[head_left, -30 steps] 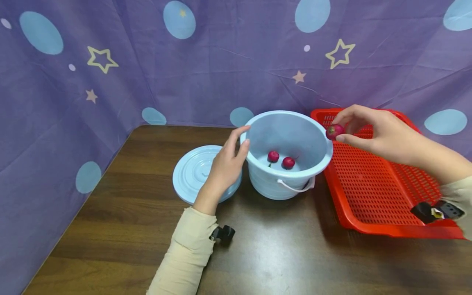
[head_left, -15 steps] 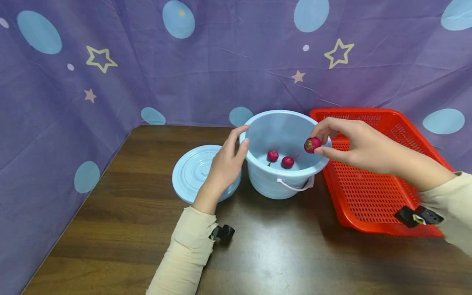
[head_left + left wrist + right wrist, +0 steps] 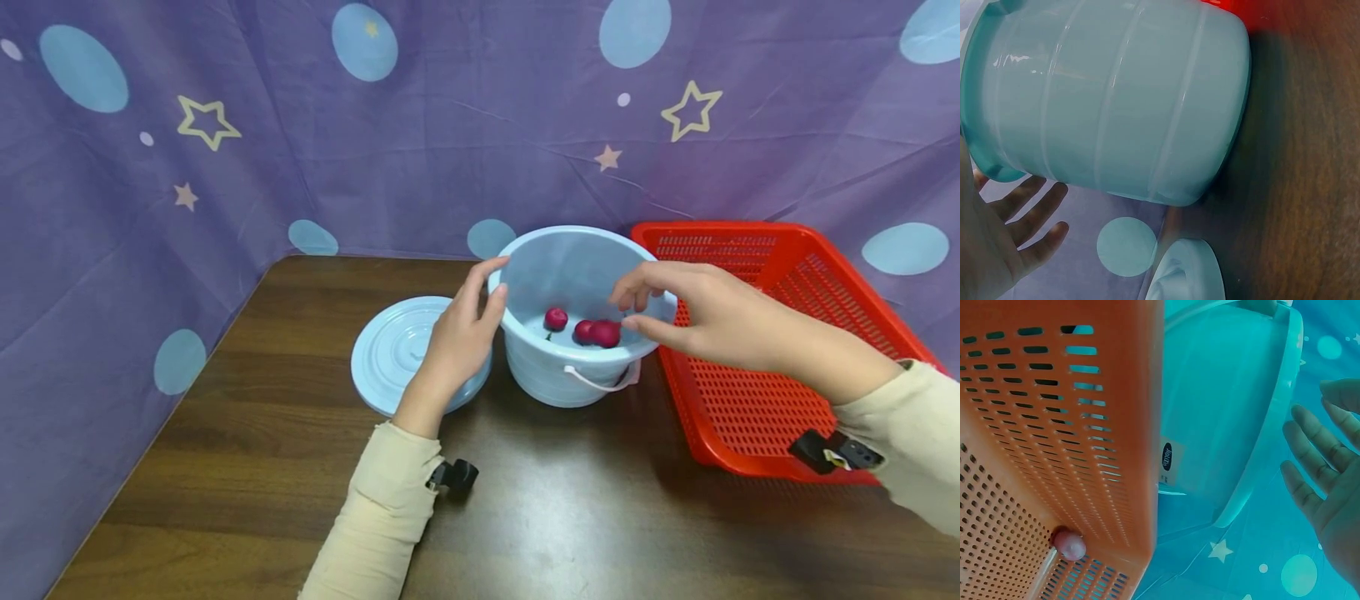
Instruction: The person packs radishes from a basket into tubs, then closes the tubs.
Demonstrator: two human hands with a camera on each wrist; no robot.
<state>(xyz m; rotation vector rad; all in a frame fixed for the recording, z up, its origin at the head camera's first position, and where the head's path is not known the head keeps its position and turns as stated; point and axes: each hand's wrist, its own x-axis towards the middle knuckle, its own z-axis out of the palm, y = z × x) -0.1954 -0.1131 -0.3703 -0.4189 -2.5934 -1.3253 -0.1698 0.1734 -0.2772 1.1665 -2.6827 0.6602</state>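
A light blue bucket (image 3: 558, 375) stands on the table with its white handle hanging at the front. Two radishes, one at the left (image 3: 556, 318) and another (image 3: 582, 332), lie on its floor. A third radish (image 3: 606, 334) shows larger, overlapping the second, just below my right fingertips. My right hand (image 3: 697, 317) is over the bucket's right rim, thumb and fingers apart with nothing between them; the right wrist view also shows it bare. My left hand (image 3: 459, 337) touches the left rim with fingertips, its other fingers (image 3: 1038, 215) extended beside the bucket wall.
A red perforated basket (image 3: 701, 417) stands right of the bucket; the right wrist view shows one radish (image 3: 1069, 544) in its corner. A light blue lid (image 3: 382, 354) lies on the table left of the bucket, partly behind my left hand. A purple curtain (image 3: 450, 150) hangs behind.
My right hand has moved left from the basket side to over the bucket and has let go of its radish, now lower inside the bucket. My left hand stays at the rim.
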